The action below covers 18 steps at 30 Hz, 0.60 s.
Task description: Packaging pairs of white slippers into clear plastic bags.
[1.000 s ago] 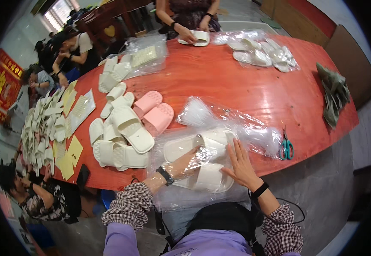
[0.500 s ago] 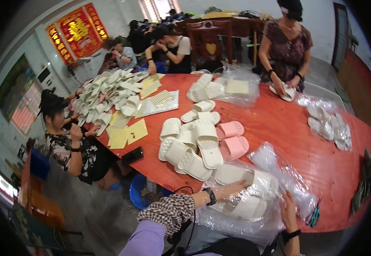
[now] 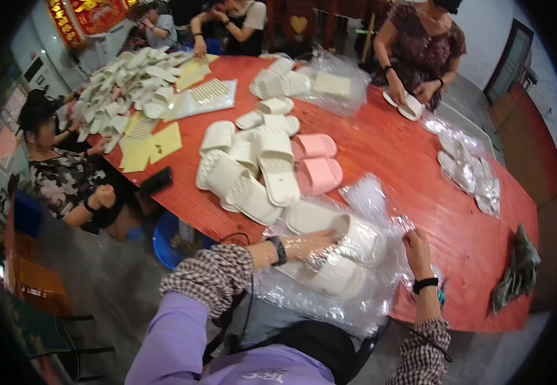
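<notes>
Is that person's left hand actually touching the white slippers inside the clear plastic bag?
Touching. The head view shows the left hand pushed inside the clear plastic bag, its fingers lying against a white slipper.

Both arms come up from the bottom in checked sleeves with purple cloth behind them. The left arm reaches to the right, bent at the elbow, with a dark band on the wrist. The left hand (image 3: 310, 245) lies low and flat, fingers stretched out. The right arm points straight up. The right hand (image 3: 416, 247) is curled, fingers bent in, with a dark watch below it.
</notes>
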Each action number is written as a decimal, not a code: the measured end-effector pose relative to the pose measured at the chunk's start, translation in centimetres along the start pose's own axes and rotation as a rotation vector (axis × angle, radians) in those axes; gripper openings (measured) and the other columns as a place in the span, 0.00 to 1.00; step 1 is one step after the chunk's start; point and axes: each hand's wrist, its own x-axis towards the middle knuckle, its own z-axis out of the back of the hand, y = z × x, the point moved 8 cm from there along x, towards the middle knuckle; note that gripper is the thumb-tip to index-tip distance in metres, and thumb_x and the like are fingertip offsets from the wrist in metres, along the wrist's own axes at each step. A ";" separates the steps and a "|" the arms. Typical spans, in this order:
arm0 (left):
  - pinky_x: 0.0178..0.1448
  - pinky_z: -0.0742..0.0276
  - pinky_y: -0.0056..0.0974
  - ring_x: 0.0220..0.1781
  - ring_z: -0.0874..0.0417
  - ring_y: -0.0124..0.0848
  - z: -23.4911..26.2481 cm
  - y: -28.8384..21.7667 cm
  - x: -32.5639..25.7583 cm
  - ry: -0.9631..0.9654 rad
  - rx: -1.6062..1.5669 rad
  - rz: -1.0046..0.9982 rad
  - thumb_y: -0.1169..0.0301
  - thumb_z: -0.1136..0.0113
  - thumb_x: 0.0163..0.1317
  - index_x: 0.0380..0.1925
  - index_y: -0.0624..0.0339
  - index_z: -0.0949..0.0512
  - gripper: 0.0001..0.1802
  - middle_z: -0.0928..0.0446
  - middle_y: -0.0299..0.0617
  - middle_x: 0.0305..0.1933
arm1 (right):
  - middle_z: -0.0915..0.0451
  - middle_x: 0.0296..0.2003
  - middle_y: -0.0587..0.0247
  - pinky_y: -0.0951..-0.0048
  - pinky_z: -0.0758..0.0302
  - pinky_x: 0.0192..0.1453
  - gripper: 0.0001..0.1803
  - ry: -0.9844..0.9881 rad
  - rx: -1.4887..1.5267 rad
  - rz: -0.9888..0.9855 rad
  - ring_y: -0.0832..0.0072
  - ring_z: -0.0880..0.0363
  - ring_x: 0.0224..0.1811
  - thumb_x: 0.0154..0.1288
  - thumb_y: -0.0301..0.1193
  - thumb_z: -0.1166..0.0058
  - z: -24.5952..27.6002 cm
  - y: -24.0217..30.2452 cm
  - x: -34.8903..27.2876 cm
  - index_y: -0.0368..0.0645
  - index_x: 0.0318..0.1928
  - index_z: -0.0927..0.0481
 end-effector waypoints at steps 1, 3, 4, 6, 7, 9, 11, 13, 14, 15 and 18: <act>0.76 0.47 0.51 0.62 0.31 0.50 -0.1 0.0 -0.4 -0.037 0.058 -0.047 0.71 0.48 0.54 0.43 0.68 0.24 0.17 0.27 0.53 0.50 | 0.24 0.34 0.51 0.58 0.29 0.43 0.03 -0.063 -0.046 0.029 0.54 0.25 0.40 0.58 0.22 0.47 0.5 -0.3 -0.1 0.38 0.33 0.23; 0.77 0.49 0.52 0.63 0.32 0.48 -0.5 -0.2 0.2 -0.039 0.074 -0.033 0.71 0.48 0.51 0.37 0.67 0.23 0.14 0.27 0.51 0.49 | 0.24 0.35 0.51 0.58 0.29 0.44 0.04 -0.088 -0.064 -0.045 0.53 0.26 0.42 0.58 0.21 0.47 0.5 -2.4 -0.8 0.38 0.36 0.24; 0.78 0.52 0.53 0.64 0.32 0.46 -0.5 -0.1 0.1 -0.034 0.122 0.015 0.71 0.47 0.49 0.31 0.66 0.21 0.11 0.26 0.49 0.47 | 0.25 0.37 0.50 0.58 0.29 0.46 0.07 -0.119 -0.052 -0.082 0.52 0.26 0.43 0.58 0.20 0.47 0.8 -3.1 -1.3 0.38 0.38 0.24; 0.77 0.51 0.53 0.65 0.33 0.45 -0.1 -0.4 -0.3 -0.013 0.096 -0.040 0.71 0.47 0.51 0.34 0.66 0.22 0.12 0.26 0.49 0.48 | 0.25 0.40 0.48 0.57 0.29 0.48 0.10 -0.224 -0.047 -0.111 0.51 0.26 0.45 0.57 0.19 0.47 2.3 -1.5 -1.7 0.38 0.41 0.24; 0.77 0.50 0.52 0.66 0.34 0.44 0.1 -0.8 -0.3 0.008 0.091 -0.078 0.70 0.47 0.53 0.38 0.65 0.23 0.14 0.26 0.48 0.48 | 0.26 0.43 0.47 0.57 0.29 0.51 0.13 -0.332 -0.028 -0.116 0.51 0.27 0.48 0.57 0.18 0.46 3.4 -0.1 -2.3 0.38 0.44 0.25; 0.77 0.50 0.52 0.67 0.35 0.45 0.3 -1.3 -0.1 0.100 0.089 -0.057 0.71 0.47 0.53 0.36 0.65 0.22 0.12 0.26 0.47 0.48 | 0.29 0.53 0.46 0.58 0.30 0.58 0.23 -0.236 0.082 -0.113 0.50 0.29 0.56 0.56 0.18 0.44 2.7 2.9 -4.0 0.38 0.54 0.28; 0.77 0.50 0.53 0.67 0.35 0.45 0.5 -1.6 -0.4 0.048 0.106 -0.046 0.70 0.47 0.54 0.36 0.65 0.21 0.12 0.26 0.48 0.48 | 0.40 0.66 0.43 0.54 0.39 0.68 0.37 0.010 0.080 0.069 0.47 0.41 0.68 0.57 0.29 0.38 -0.4 7.2 -6.5 0.40 0.66 0.37; 0.75 0.46 0.52 0.67 0.35 0.47 -0.2 -1.7 -0.6 0.066 0.126 -0.048 0.71 0.47 0.55 0.36 0.66 0.22 0.12 0.27 0.50 0.51 | 0.57 0.73 0.41 0.46 0.55 0.74 0.52 0.192 -0.096 0.066 0.43 0.61 0.75 0.55 0.49 0.37 -2.9 9.4 -8.7 0.43 0.73 0.51; 0.75 0.46 0.51 0.67 0.36 0.47 0.3 -1.5 -0.2 -0.062 0.017 0.042 0.73 0.46 0.50 0.35 0.66 0.21 0.13 0.27 0.50 0.51 | 0.57 0.73 0.41 0.46 0.55 0.74 0.52 0.188 -0.107 0.044 0.43 0.61 0.75 0.55 0.49 0.37 -3.6 8.2 -9.6 0.43 0.73 0.51; 0.75 0.45 0.51 0.67 0.36 0.48 0.9 -1.0 -0.3 -0.186 -0.095 0.135 0.76 0.46 0.46 0.35 0.67 0.19 0.14 0.27 0.50 0.52 | 0.62 0.73 0.40 0.44 0.61 0.74 0.57 0.200 -0.109 -0.019 0.43 0.67 0.75 0.53 0.56 0.40 -5.4 5.9 -10.5 0.44 0.74 0.55; 0.73 0.42 0.50 0.68 0.37 0.51 -1.4 1.1 -3.7 -0.031 -0.013 0.160 0.80 0.46 0.44 0.48 0.69 0.25 0.25 0.30 0.55 0.57 | 0.66 0.73 0.39 0.40 0.68 0.73 0.62 0.224 -0.120 -0.059 0.43 0.73 0.76 0.49 0.66 0.43 -6.9 5.3 -11.0 0.45 0.74 0.57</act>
